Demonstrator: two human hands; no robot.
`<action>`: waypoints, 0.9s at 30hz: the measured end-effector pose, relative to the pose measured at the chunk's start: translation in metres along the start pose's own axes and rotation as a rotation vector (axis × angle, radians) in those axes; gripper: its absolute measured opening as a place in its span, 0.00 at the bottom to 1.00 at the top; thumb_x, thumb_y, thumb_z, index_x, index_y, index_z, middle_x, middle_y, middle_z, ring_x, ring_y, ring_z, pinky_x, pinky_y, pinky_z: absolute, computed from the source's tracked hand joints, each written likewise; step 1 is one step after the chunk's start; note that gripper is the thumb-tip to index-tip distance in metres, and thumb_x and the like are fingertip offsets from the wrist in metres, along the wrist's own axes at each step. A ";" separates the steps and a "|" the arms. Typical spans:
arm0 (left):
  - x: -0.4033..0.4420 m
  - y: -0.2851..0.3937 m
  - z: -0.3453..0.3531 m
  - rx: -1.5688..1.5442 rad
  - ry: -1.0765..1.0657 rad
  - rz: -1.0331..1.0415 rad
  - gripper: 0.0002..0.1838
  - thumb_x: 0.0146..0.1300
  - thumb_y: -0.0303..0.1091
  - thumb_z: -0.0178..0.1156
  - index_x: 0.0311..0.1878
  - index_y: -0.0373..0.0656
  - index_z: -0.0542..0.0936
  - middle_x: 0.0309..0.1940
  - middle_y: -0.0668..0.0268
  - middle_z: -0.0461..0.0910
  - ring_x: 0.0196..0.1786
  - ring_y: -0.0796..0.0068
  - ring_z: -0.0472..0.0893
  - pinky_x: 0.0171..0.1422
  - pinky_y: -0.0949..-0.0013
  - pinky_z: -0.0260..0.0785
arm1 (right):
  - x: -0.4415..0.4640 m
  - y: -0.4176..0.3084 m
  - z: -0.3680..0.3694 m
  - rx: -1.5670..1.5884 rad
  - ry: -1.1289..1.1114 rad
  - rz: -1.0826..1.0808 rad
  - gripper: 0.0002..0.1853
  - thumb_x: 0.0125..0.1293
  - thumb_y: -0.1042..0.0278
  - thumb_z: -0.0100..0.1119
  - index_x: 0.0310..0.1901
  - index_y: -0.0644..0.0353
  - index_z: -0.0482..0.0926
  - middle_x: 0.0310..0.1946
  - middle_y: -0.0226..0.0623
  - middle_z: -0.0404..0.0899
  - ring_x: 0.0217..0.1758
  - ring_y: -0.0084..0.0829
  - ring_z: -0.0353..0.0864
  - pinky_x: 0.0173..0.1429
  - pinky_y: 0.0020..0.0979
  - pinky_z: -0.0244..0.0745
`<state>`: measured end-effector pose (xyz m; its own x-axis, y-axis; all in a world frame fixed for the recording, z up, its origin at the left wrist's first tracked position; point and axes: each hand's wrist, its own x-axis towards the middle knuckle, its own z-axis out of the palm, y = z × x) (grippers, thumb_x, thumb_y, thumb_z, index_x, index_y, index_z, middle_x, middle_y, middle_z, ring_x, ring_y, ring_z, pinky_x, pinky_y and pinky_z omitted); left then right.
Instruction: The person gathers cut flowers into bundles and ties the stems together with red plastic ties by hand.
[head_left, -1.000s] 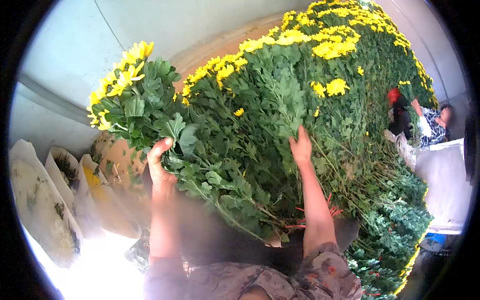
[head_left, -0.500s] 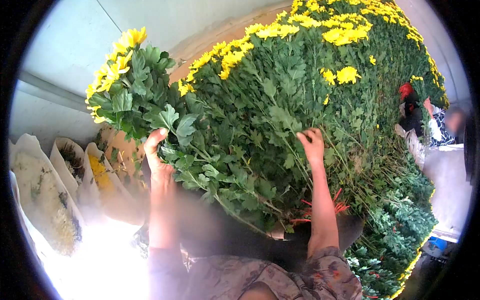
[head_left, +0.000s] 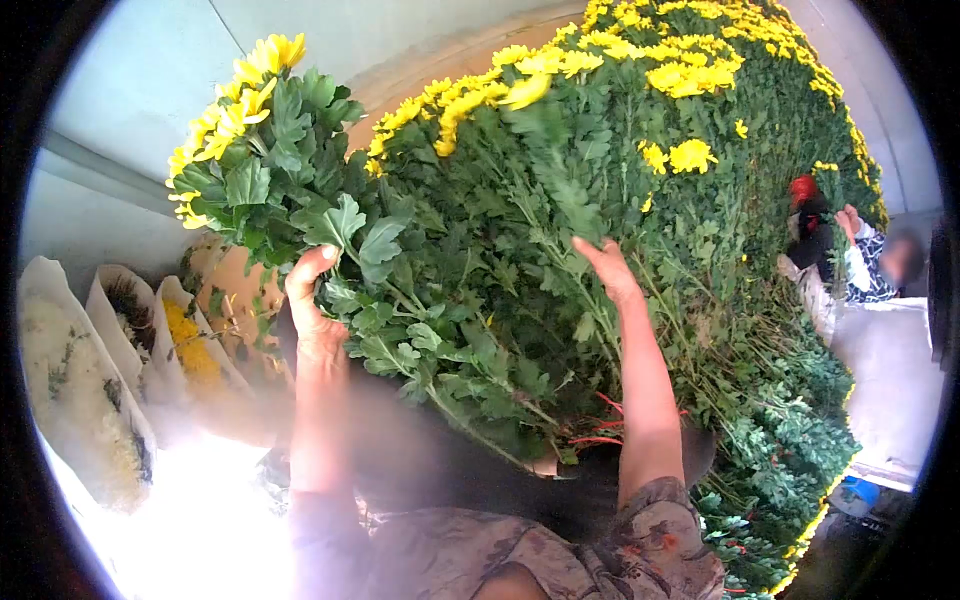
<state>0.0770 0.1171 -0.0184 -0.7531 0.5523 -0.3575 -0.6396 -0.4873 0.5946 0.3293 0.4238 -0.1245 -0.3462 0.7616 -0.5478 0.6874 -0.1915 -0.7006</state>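
Observation:
My left hand point(head_left: 315, 292) is wrapped round the stems of a bunch of yellow chrysanthemums point(head_left: 228, 130), its blooms up and to the left. My right hand point(head_left: 607, 268) pinches a chrysanthemum stem point(head_left: 565, 185) whose leaves are smeared by motion; a blurred yellow bloom point(head_left: 528, 91) shows at its top. Behind both hands stands a large heap of leafy yellow chrysanthemums point(head_left: 690, 80), stems downward. Red ties point(head_left: 600, 436) lie near my lap, beside my right forearm.
White wrapped bundles of flowers point(head_left: 75, 370) and one with yellow blooms point(head_left: 190, 340) stand on the left, near strong glare. Another person point(head_left: 870, 260) sits at the far right by the heap. A blue container point(head_left: 857, 494) stands at lower right.
My right hand has moved slightly left and up, and the stem in it has lifted off the heap. My left hand keeps its hold on the bunch, a little higher.

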 end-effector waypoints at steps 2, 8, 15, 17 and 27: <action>-0.001 0.000 0.004 0.006 -0.036 -0.001 0.16 0.48 0.34 0.62 0.42 0.38 0.79 0.36 0.63 0.82 0.38 0.67 0.81 0.45 0.64 0.74 | -0.016 -0.013 -0.018 0.022 0.063 0.077 0.60 0.51 0.39 0.69 0.68 0.78 0.44 0.64 0.56 0.63 0.64 0.42 0.66 0.62 0.39 0.68; -0.002 0.002 -0.010 0.108 -0.021 -0.029 0.22 0.47 0.39 0.62 0.46 0.40 0.79 0.41 0.62 0.81 0.41 0.64 0.79 0.49 0.62 0.73 | -0.004 -0.008 -0.013 0.226 0.027 0.001 0.61 0.51 0.36 0.67 0.68 0.77 0.43 0.62 0.53 0.66 0.57 0.40 0.71 0.47 0.34 0.75; -0.009 0.005 0.006 0.052 0.056 0.001 0.16 0.47 0.33 0.63 0.41 0.39 0.79 0.35 0.64 0.81 0.36 0.69 0.80 0.45 0.66 0.73 | 0.035 0.024 0.041 -0.042 0.304 -0.100 0.52 0.53 0.37 0.64 0.63 0.81 0.60 0.61 0.62 0.66 0.64 0.45 0.68 0.67 0.35 0.61; -0.010 0.005 0.009 0.032 0.067 0.000 0.17 0.47 0.33 0.63 0.41 0.39 0.79 0.35 0.64 0.81 0.36 0.69 0.80 0.44 0.65 0.73 | 0.034 0.020 0.045 -0.072 0.385 -0.139 0.44 0.55 0.44 0.66 0.60 0.76 0.64 0.59 0.57 0.69 0.61 0.45 0.69 0.64 0.37 0.62; -0.007 0.001 0.002 0.155 0.048 0.007 0.19 0.47 0.39 0.62 0.42 0.39 0.79 0.37 0.63 0.81 0.38 0.67 0.79 0.46 0.65 0.72 | -0.006 0.000 0.076 -0.448 0.462 -0.774 0.25 0.54 0.72 0.67 0.53 0.60 0.67 0.63 0.44 0.59 0.62 0.48 0.65 0.66 0.40 0.62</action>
<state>0.0817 0.1141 -0.0140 -0.7665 0.5145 -0.3843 -0.6053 -0.3787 0.7002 0.2824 0.3725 -0.1560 -0.5831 0.7615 0.2831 0.5880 0.6360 -0.4998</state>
